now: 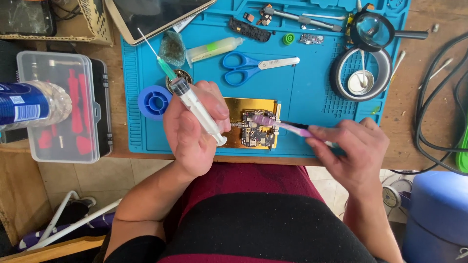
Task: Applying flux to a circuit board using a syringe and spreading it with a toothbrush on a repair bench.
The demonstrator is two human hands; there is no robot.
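Note:
My left hand (192,127) grips a clear syringe (196,107) with a green needle hub; its needle points up and left, away from the board. A small dark circuit board (258,131) lies on a gold plate (239,109) at the near edge of a blue work mat (312,92). My right hand (353,148) holds a purple toothbrush (287,125), and its bristle head rests on the top of the board. The fingers of my left hand press down at the plate's left edge.
On the mat lie blue scissors (253,65), a glue tube (214,48), a blue spool (153,102), a magnifier (375,30) and a tape ring (360,73). At the left stand a clear parts box (61,107) and a plastic bottle (29,104). Cables (434,117) run at the right.

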